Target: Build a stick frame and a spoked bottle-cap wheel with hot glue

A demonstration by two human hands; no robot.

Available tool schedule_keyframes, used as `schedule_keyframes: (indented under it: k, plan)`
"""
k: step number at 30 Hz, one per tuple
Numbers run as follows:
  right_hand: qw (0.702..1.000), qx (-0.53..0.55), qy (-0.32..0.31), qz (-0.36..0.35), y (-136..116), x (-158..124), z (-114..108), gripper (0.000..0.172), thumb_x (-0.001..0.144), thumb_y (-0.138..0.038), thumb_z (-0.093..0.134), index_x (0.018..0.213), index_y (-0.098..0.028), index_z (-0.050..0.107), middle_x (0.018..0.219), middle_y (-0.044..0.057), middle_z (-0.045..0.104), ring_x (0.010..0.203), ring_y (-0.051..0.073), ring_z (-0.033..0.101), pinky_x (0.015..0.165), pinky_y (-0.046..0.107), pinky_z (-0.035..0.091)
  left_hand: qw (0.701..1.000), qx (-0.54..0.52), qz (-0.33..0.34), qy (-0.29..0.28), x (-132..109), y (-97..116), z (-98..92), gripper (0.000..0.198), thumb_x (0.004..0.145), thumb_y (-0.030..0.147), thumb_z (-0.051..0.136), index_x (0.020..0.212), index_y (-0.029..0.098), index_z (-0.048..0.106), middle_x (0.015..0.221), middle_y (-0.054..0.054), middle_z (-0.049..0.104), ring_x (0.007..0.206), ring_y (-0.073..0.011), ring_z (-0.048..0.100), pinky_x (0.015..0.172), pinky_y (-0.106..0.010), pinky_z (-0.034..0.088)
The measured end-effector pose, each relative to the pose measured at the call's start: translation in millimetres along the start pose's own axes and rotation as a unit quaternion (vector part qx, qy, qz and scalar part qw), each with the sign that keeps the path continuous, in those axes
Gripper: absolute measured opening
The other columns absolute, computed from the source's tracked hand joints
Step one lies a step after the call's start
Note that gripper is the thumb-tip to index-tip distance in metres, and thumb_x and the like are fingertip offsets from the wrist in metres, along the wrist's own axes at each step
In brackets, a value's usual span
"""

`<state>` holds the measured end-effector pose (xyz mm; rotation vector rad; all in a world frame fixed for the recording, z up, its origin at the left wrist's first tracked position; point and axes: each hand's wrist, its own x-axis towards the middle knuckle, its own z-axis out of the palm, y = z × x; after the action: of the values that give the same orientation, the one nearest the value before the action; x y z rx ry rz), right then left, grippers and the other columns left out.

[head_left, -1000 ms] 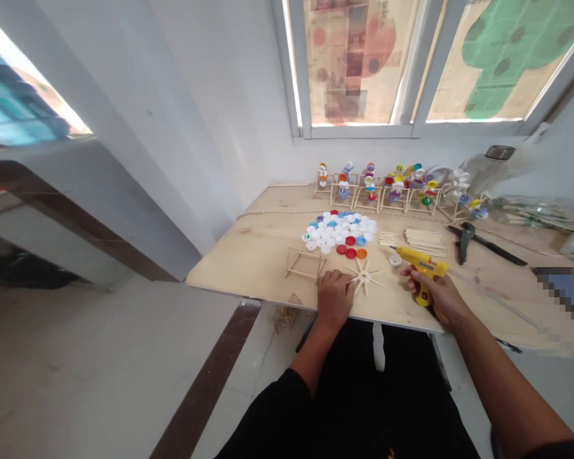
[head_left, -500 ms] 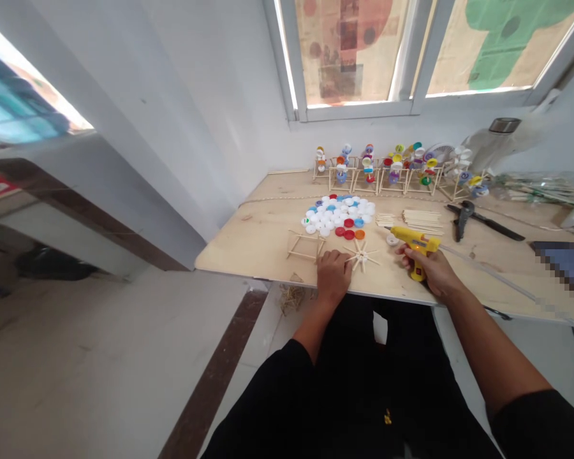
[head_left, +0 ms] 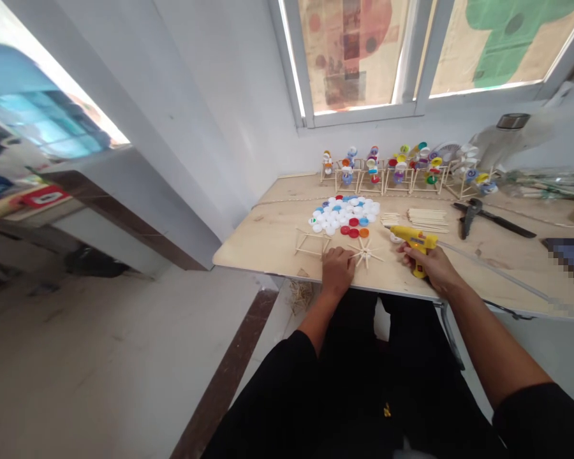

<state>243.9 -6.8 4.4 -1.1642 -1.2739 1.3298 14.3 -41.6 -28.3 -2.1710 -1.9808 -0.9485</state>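
Observation:
My right hand (head_left: 433, 268) is wrapped round the handle of a yellow glue gun (head_left: 414, 239), its nozzle pointing left over the table. A clear glue stick (head_left: 497, 271) trails from its rear. My left hand (head_left: 338, 271) rests at the table's front edge, fingers curled at the end of one spoke of a star-shaped wheel of wooden sticks (head_left: 366, 253). Its exact grip is partly hidden. Left of that hand stands a small stick frame (head_left: 312, 243). A white bottle cap (head_left: 396, 238) lies partly behind the gun.
White, red, blue and orange bottle caps (head_left: 347, 213) are spread behind the wheel. Bundled wooden sticks (head_left: 428, 220), black-handled pliers (head_left: 469, 217) and a dark tablet-like object (head_left: 569, 264) lie rightward. Several cap-covered wheels on stick frames (head_left: 399, 175) line the back of the table (head_left: 263, 239).
The view has swung slightly left. Against the table, the glue gun has shifted a little left, covering more of the white cap. My left hand keeps its place by the wheel.

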Motion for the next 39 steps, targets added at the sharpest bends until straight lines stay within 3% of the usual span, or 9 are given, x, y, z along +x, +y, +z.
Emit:
schedule_keyframes:
  k: [21, 39]
  plan:
    - [0.999, -0.044, -0.002, 0.009, -10, -5, 6, 0.044, 0.062, -0.054, 0.076, 0.083, -0.016, 0.070, 0.066, 0.003, 0.064, 0.059, 0.011, 0.055, 0.053, 0.023, 0.045, 1.000, -0.015, -0.001, 0.008, 0, 2, -2.6, 0.011, 0.086, 0.020, 0.058, 0.092, 0.022, 0.067, 0.089, -0.004, 0.064, 0.089, -0.0202, 0.055, 0.083, -0.035, 0.041]
    - [0.997, -0.076, -0.009, 0.021, -9, -2, 2, 0.045, 0.065, -0.052, 0.075, 0.090, -0.015, 0.068, 0.079, 0.006, 0.066, 0.065, 0.012, 0.057, 0.056, 0.023, 0.046, 0.999, -0.035, -0.019, 0.011, 0, 0, -4.8, 0.010, 0.086, 0.020, 0.058, 0.091, 0.023, 0.066, 0.088, -0.004, 0.064, 0.090, -0.0216, 0.055, 0.082, -0.036, 0.041]
